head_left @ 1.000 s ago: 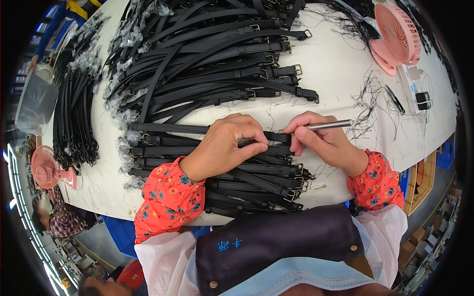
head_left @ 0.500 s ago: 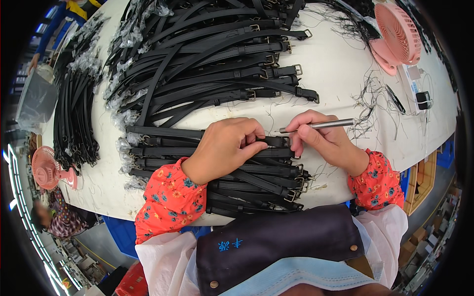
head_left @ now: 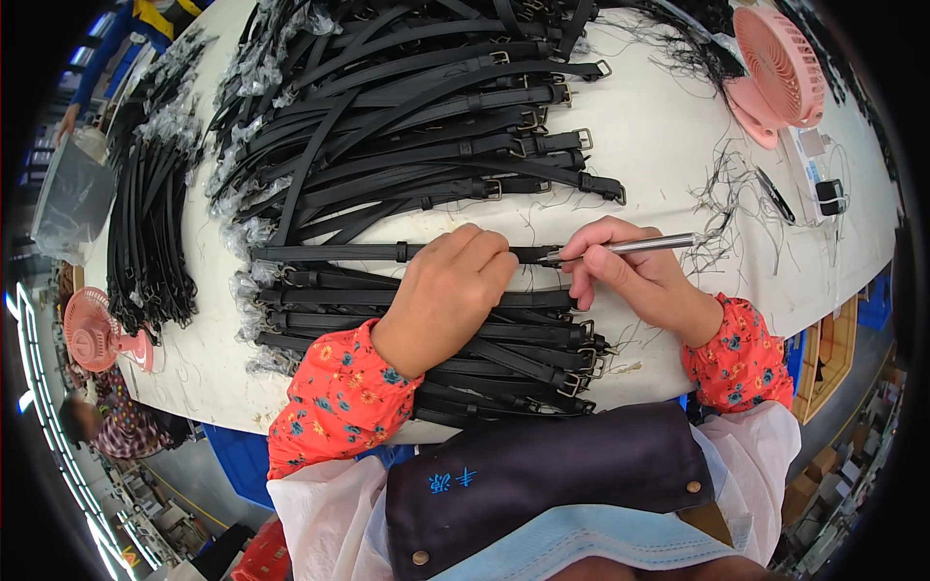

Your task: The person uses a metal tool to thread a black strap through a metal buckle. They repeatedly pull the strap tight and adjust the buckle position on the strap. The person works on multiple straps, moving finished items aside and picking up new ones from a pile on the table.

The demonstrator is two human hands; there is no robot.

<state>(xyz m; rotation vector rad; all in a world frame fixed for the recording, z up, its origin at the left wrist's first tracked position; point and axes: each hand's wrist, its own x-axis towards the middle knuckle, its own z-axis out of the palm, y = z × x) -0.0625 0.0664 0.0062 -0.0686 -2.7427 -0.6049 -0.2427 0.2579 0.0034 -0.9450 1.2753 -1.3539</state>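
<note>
My left hand is closed, with its fingers curled over a black strap that has a buckle at its right end. The strap lies crosswise in front of me, above a row of similar buckled straps. Between the fingers and thumb of my right hand is a slim silver pen-shaped tool. Its thin tip points left and meets the strap's right end, though my fingers partly cover that spot. Part of the buckle there is hidden.
Beyond my hands lies a large pile of black straps; another bundle sits at left. Pink fans stand on both sides. Loose black threads, a black pen and a white power strip are at right.
My left hand has rolled over and shifted slightly left, its thumb now out of sight. The strap's right end has risen to the tool's tip. My right hand has hardly moved.
</note>
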